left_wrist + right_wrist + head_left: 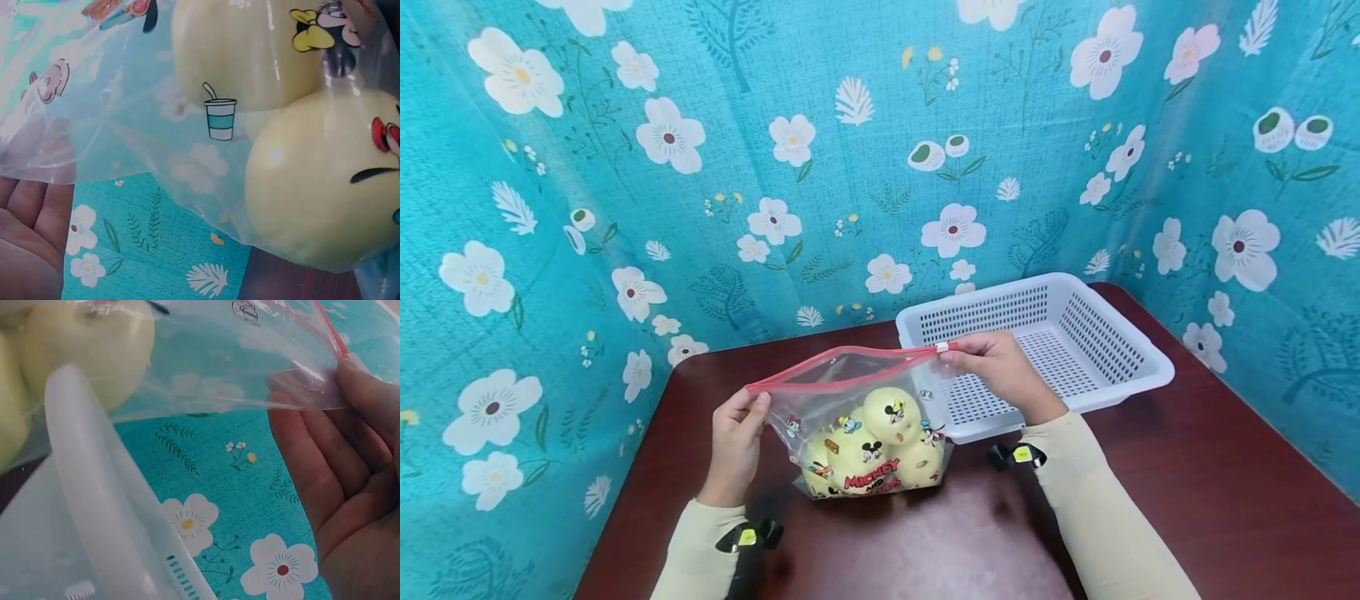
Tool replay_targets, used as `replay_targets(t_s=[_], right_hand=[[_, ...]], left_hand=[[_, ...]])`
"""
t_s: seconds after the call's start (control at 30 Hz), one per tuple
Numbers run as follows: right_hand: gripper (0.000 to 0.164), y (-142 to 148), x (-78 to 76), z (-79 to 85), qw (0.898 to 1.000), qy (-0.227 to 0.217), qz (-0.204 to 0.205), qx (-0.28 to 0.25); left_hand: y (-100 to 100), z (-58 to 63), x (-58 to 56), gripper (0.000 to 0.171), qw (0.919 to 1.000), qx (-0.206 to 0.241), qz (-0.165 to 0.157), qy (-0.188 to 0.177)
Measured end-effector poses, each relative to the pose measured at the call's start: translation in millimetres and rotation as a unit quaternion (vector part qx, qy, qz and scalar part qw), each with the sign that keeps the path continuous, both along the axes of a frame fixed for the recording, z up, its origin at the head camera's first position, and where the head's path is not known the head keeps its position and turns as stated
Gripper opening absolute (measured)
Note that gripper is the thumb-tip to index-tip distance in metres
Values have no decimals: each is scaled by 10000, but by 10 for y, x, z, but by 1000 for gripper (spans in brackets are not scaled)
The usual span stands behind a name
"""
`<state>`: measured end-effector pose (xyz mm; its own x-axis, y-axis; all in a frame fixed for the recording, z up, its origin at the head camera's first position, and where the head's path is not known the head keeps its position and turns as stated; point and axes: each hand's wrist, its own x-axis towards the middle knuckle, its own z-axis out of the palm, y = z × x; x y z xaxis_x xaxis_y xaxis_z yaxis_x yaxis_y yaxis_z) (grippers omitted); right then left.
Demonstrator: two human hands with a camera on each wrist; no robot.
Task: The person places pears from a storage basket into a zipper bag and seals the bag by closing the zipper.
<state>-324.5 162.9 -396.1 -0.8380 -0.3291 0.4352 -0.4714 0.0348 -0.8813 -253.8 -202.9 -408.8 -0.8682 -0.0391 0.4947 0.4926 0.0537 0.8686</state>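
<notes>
A clear zip bag [871,478] with a red zip edge and cartoon print stands on the table, its mouth parted. Inside lie several smooth, pale yellow, round fruits [891,415]; their exact kind is not plain. My left hand [735,446] pinches the bag's upper left corner between thumb and fingers. At the upper right corner, my right hand [1003,371] pinches the zip end beside a white slider [942,347]. In the right wrist view the thumb presses the red edge, while the other fingers sit behind the clear plastic.
A white perforated plastic basket [1150,365] stands behind the bag to the right, partly behind my right hand. Dark red-brown table [1247,492] lies beneath everything. Blue flowered cloth [865,167] hangs along the back and sides.
</notes>
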Motion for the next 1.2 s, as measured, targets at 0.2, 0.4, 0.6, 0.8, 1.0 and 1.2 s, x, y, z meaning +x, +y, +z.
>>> replay_targets(t_s=[0.2,0.4,0.6,0.8,1.0,1.2], right_hand=[[13,-23,4,-3,9998,30,73,-184],[12,2,10,-4,9998,34,36,-166],[12,24,10,-12,10000,-25,-75,-15],[13,-4,21,10,9998,-27,-186,52],[14,-30,53,38,9994,-64,-287,154],[14,-30,44,21,9996,127,-243,77]], left_hand=[[-18,39,17,24,9992,-190,-200,295],[-38,183,34,24,9975,-488,109,495],[93,516,63,24,9740,-1347,935,1560],[465,879,102,24,9282,-2693,857,2422],[894,1002,112,23,8790,-3959,329,2638],[1229,1035,92,21,8397,-4534,387,2964]])
